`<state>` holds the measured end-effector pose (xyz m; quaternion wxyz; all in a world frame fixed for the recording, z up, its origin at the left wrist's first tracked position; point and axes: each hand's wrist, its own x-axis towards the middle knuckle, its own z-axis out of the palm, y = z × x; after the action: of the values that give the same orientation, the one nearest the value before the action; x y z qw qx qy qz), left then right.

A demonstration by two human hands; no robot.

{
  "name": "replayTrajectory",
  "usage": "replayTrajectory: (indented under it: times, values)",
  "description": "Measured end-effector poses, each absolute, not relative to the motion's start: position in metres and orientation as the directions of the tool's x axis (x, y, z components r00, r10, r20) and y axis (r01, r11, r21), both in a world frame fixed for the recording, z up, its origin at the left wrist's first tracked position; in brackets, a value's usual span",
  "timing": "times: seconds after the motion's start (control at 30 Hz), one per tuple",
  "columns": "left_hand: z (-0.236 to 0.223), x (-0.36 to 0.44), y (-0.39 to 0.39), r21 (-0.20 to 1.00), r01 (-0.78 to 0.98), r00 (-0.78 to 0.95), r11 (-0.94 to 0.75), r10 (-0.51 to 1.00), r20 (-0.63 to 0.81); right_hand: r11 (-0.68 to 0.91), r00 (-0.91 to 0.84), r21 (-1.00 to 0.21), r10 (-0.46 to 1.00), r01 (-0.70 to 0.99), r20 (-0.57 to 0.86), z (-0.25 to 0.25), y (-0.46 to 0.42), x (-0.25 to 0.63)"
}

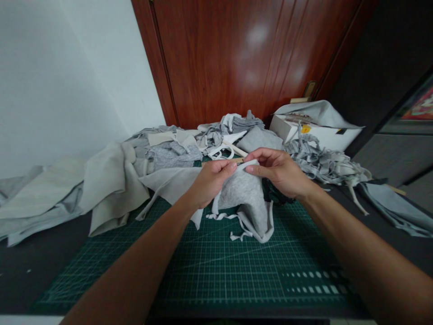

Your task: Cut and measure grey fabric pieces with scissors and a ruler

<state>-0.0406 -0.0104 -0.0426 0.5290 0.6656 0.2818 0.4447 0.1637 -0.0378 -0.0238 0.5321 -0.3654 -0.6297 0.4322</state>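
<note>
A piece of light grey fabric (pixel 245 187) with a rolled or bound edge hangs between my hands over the cutting mat. My left hand (pixel 216 178) is closed in a pinch at the left end of its upper edge. Thumb and fingers of my right hand (pixel 274 169) pinch that edge a little further right. A small dark thing shows between the two sets of fingertips, too small to name. Thin curled strips (pixel 233 225) dangle from the fabric's lower part. Just beyond my hands lie white scissors handles (pixel 221 151); the blades are hidden.
The green cutting mat (pixel 216 271) covers the table's front. Grey and cream fabric pieces (pixel 111 180) heap along the left and back. A white box (pixel 333 137) and tangled fabric strips (pixel 328 162) stand at the right. Behind is a brown door (pixel 230 58).
</note>
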Motion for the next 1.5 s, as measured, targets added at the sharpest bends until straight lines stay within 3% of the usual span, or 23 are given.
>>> replayTrajectory:
  times: [0.2, 0.4, 0.6, 0.8, 0.97, 1.1, 1.27, 1.37, 1.5]
  values:
    - [-0.042, -0.037, -0.018, 0.936, -0.105, 0.476, -0.336, 0.809, 0.344, 0.323, -0.041, -0.944, 0.946, 0.07, 0.321, -0.023, -0.036, 0.16]
    - [-0.043, -0.035, -0.014, 0.884, -0.048, 0.298, -0.464, 0.838, 0.456, 0.235, -0.024, -0.972, 0.972, 0.01, 0.235, -0.027, -0.038, 0.157]
    - [-0.047, -0.035, -0.009, 0.896, 0.001, 0.272, -0.444, 0.862, 0.427, 0.207, -0.018, -0.978, 0.978, -0.017, 0.208, -0.027, -0.04, 0.155]
    - [-0.049, -0.035, -0.008, 0.906, -0.005, 0.315, -0.424, 0.859, 0.404, 0.333, -0.126, -0.943, 0.935, -0.011, 0.332, -0.02, -0.047, 0.157]
    - [-0.047, -0.033, -0.013, 0.927, -0.062, 0.358, -0.369, 0.859, 0.366, 0.425, 0.029, -0.905, 0.905, -0.005, 0.425, -0.022, -0.041, 0.158]
    - [-0.043, -0.035, -0.016, 0.938, -0.143, 0.461, -0.316, 0.818, 0.345, 0.428, 0.13, -0.903, 0.898, -0.032, 0.421, -0.025, -0.035, 0.16]
    - [-0.037, -0.049, -0.011, 0.95, -0.082, 0.607, -0.301, 0.741, 0.287, 0.414, 0.184, -0.904, 0.902, -0.109, 0.391, -0.02, -0.035, 0.162]
    - [-0.034, -0.058, -0.004, 0.943, -0.009, 0.58, -0.333, 0.766, 0.276, 0.39, 0.214, -0.911, 0.909, -0.138, 0.357, -0.012, -0.037, 0.167]
    - [-0.031, -0.064, 0.005, 0.927, 0.057, 0.443, -0.371, 0.842, 0.309, 0.29, 0.091, -0.954, 0.955, -0.081, 0.283, 0.0, -0.042, 0.184]
